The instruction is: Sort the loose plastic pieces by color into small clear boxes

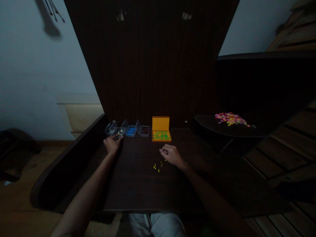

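Note:
My left hand [112, 144] is at the front edge of a clear plastic box [120, 135] of pale pieces, thumb and fingers closed on that edge. My right hand [172, 154] hovers or rests over the table right of centre, its fingers curled into a pinch; anything between them is too small to make out. Small yellow pieces [155, 167] lie scattered on the dark table just left of and below it. Beyond the right hand stands a yellow-orange case [161, 123] with its lid up and green pieces [161, 135] inside.
An open clear box of blue pieces [131, 131] and another with dark reddish contents [144, 131] stand between the left hand and the case. Pink, red and yellow pieces [230, 118] are heaped on a side shelf [209, 126]. A raised side panel [71, 161] borders the table's left.

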Available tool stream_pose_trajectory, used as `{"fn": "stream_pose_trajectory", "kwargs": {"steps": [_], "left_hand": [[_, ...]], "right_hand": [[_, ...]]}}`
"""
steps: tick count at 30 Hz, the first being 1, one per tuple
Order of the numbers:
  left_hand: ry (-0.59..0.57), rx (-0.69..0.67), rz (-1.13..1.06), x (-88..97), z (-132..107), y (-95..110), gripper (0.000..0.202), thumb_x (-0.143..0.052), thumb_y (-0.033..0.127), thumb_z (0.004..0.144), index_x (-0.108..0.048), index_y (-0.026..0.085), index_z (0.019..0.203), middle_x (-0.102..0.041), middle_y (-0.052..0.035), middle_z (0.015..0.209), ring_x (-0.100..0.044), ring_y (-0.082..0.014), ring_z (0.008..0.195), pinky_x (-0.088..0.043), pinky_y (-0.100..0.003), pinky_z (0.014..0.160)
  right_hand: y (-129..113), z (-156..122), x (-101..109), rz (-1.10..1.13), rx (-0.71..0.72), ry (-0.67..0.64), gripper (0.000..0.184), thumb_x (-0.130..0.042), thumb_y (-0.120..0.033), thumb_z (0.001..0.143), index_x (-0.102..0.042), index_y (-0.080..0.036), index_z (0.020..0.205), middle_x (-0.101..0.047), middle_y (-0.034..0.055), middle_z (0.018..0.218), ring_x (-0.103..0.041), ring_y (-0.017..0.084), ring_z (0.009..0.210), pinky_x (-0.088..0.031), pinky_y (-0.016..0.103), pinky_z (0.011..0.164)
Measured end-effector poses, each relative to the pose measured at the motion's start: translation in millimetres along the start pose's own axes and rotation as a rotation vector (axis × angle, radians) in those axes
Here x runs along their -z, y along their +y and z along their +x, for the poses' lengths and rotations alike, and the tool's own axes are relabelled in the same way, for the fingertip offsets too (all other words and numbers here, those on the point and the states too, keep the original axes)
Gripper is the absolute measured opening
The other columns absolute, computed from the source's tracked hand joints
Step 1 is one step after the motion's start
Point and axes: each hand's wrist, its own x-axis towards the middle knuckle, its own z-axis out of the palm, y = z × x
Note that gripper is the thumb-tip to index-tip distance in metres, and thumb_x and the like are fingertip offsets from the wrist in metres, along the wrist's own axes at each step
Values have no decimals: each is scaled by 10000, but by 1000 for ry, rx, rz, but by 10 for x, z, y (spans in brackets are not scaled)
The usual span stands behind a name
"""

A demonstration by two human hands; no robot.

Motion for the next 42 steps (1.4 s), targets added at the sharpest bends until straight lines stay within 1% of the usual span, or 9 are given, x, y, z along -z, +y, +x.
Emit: {"fn": "stream_pose_trajectory", "kwargs": {"steps": [3, 6, 11, 16, 22, 30, 37, 42], "left_hand": [[6, 44, 53, -42, -19, 68, 396, -706, 431, 727, -748, 170, 1023, -689, -145, 1146, -491, -359, 1193, -410, -448, 993], [8, 70, 86, -94, -45, 140, 400, -695, 459, 731, -744, 200, 1032, -661, -140, 1198, -469, -367, 1193, -397, -475, 984], [-6, 53, 116, -166, -98, 236, 386, -678, 473, 741, -738, 230, 1035, -657, -122, 1206, -462, -360, 1187, -376, -475, 987], [-5, 39, 123, -198, -150, 294, 373, -662, 475, 756, -733, 240, 1036, -658, -114, 1207, -461, -356, 1179, -371, -471, 979], [10, 60, 116, -231, -136, 288, 378, -661, 451, 771, -723, 221, 1065, -662, -132, 1183, -449, -352, 1188, -367, -460, 985], [14, 48, 109, -246, -61, 254, 417, -650, 469, 781, -703, 209, 1103, -648, -145, 1205, -443, -370, 1203, -338, -502, 994], [-3, 39, 122, -223, -47, 273, 454, -656, 456, 792, -684, 159, 1134, -634, -192, 1214, -445, -361, 1210, -331, -491, 984], [-22, 32, 135, -204, -51, 261, 472, -663, 424, 785, -664, 178, 1188, -641, -191, 1204, -448, -362, 1228, -346, -491, 1008]], "right_hand": [[-11, -6, 6, -12, 16, -4, 302, -517, -268, 881, -522, -187, 589, -486, -14, 597, -453, 100, 538, -335, 237, 559], [-24, -5, 17, -17, 29, -3, 304, -514, -257, 882, -532, -188, 587, -500, -9, 599, -456, 100, 540, -335, 236, 558], [-27, -11, 20, -29, 32, -8, 315, -502, -262, 887, -533, -189, 582, -502, -7, 595, -453, 103, 536, -330, 240, 558], [-7, -27, 3, -55, 28, -21, 313, -504, -257, 887, -527, -187, 584, -501, -9, 599, -450, 100, 538, -327, 240, 563], [-9, -28, 15, -75, 25, -25, 312, -500, -264, 890, -531, -185, 590, -494, -11, 596, -453, 101, 544, -335, 241, 569], [-48, -30, 39, -72, 22, -7, 317, -501, -265, 886, -528, -193, 578, -511, -1, 589, -457, 109, 538, -342, 246, 564], [-49, -37, 43, -79, 28, -1, 320, -499, -251, 884, -511, -190, 570, -504, -1, 585, -450, 104, 528, -326, 241, 550], [-55, -46, 46, -72, 57, 22, 322, -501, -234, 882, -500, -186, 564, -495, -5, 582, -450, 102, 522, -320, 243, 551]]}}
